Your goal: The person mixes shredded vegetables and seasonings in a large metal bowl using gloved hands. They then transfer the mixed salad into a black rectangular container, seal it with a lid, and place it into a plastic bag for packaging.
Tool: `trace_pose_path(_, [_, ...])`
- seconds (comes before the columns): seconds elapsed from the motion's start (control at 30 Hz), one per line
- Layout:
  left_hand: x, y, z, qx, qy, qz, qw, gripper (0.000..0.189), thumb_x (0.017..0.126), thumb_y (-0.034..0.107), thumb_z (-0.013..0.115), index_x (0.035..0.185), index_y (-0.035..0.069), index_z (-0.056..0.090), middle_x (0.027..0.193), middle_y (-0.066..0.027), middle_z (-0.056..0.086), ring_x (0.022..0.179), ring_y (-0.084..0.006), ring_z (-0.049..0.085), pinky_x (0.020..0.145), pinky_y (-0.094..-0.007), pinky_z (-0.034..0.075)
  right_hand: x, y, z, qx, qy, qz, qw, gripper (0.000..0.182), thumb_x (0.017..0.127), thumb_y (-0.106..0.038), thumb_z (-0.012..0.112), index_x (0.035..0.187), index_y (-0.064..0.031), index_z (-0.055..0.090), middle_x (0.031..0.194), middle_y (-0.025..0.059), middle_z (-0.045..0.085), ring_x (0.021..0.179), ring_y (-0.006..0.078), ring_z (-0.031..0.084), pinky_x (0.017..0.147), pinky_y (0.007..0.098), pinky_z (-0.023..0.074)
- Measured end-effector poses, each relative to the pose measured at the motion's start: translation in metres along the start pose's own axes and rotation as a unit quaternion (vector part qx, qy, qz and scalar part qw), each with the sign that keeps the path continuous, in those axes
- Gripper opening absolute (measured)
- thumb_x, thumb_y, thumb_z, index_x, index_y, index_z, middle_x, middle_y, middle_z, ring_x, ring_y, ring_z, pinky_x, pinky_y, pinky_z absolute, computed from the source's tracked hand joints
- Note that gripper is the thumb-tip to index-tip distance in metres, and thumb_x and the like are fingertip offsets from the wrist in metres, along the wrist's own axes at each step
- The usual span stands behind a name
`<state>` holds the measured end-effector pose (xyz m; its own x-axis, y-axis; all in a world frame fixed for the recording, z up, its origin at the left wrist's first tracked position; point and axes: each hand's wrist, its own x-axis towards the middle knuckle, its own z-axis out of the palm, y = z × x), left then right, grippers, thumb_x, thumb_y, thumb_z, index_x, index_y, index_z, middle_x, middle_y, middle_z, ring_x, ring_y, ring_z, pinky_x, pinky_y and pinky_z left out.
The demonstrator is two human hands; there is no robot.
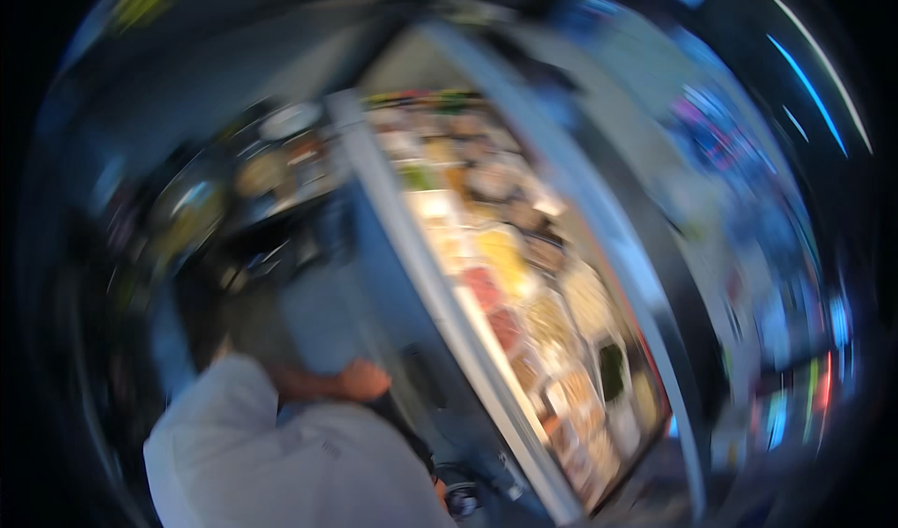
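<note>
The whole view is blurred by motion. My left hand is in front of my white shirt, its fingers seemingly curled; whether it holds anything is unclear. Only a small part of my right hand shows past the shirt's edge, low in the view; the rest is hidden. To the right of both hands stands a lit food display case with a pale metal frame. Inside it are many trays and packs of food, among them a yellow food, a red food and a tray of dark green food.
Bowls and containers, one with a pale round top, stand on a counter at the upper left. A large round metal pan or bowl is beside them. The case's far frame bar crosses the right side. A dark round object lies near my right hand.
</note>
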<state>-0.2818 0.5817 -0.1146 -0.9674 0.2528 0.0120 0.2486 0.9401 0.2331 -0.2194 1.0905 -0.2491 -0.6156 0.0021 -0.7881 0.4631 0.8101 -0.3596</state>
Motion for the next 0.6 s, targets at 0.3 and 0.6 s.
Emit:
trace_pose_path(0.3, [-0.154,-0.086,-0.124,-0.259,0.246,-0.531,0.769,0.034,0.118,0.031,0.051,0.112,0.008,0.076,0.101,-0.0242,0.078,0.098,-0.0484,0.075,0.093,-0.0612,0.060,0.069,-0.296,-0.095,-0.234,-0.139,-0.219,0.937,0.034,0.101,-0.035,0.084,0.098,-0.0017,0.079,0.081,0.0127,0.078,0.070,0.0233,0.074,0.068,0.0381,0.0580])
trace_pose_path(0.6, [-0.255,0.168,0.002,-0.316,0.260,-0.774,0.483,0.034,0.102,0.030,0.074,0.130,0.010,0.073,0.134,-0.0191,0.071,0.128,-0.0417,0.069,0.107,-0.0540,0.058,0.059,-0.459,-0.030,-0.354,-0.265,-0.353,0.824,0.039,0.104,-0.038,0.083,0.091,-0.0013,0.076,0.069,0.0105,0.072,0.056,0.0180,0.066,0.051,0.0338,0.0529])
